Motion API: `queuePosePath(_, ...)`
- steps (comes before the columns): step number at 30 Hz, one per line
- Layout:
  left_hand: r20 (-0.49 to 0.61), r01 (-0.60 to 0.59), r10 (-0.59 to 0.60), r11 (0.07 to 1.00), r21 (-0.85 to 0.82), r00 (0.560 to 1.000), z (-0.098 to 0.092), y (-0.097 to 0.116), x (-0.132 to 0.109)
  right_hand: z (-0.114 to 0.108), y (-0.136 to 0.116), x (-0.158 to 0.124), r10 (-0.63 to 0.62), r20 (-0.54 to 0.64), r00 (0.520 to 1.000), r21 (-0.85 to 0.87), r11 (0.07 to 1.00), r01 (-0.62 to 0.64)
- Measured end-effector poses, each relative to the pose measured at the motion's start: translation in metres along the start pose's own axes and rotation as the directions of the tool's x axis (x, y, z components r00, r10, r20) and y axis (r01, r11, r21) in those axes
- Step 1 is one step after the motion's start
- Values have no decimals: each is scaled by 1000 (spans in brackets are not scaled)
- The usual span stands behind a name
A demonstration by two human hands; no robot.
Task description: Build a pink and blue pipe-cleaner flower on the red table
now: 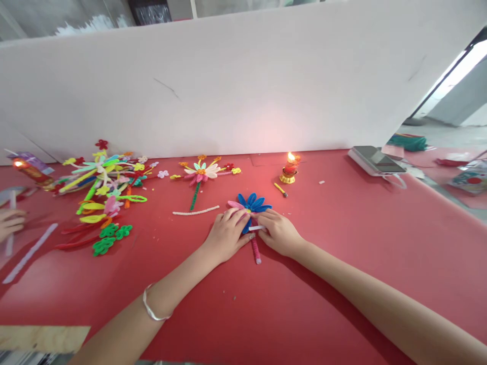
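A blue pipe-cleaner flower (253, 203) with one pink petal lies on the red table (342, 243). Its pink stem (255, 250) points toward me. My left hand (227, 234) presses down on the flower's lower petals from the left. My right hand (279, 232) rests against it from the right, fingertips pinching a short white pipe-cleaner piece (256, 228) at the top of the stem. Both hands meet over the flower's base, which hides the join.
A lit red candle (289, 168) in a gold holder burns behind the flower. A finished flower (201, 175), a white pipe cleaner (196, 211) and a pile of coloured pipe-cleaner shapes (104, 192) lie to the left. Another person's hand (10, 223) is at far left. A phone (375, 159) sits right.
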State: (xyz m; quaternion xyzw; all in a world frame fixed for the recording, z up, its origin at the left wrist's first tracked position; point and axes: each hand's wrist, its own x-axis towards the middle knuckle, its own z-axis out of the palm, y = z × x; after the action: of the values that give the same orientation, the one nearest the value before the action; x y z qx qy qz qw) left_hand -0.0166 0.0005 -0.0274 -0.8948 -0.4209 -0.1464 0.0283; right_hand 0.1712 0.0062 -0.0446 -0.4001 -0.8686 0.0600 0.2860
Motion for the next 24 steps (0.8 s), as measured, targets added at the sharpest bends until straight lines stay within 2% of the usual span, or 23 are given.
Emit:
queuePosePath(10,16,3,-3,1000,-11,1000,1,-1,0,0,-1,0,-9,6,1000,11,1000,9)
queuePosePath(15,21,7,-7,1000,-10,1000,-1,0,-1,-1,-1,2,25,-5,1000,87,996,-24)
queuePosePath(19,35,22,-20,998,-50,999,-4,-1,-2,-3,1,2,156,-125,980,223,967,-126)
queuePosePath(22,23,31,-30,996,-85,999,-5,-2,-4,-4,3,1,282,-212,936,334,921,-202)
queuePosePath(24,14,36,-35,995,-94,999,-5,-2,-4,-3,6,1,380,-219,899,403,874,-272)
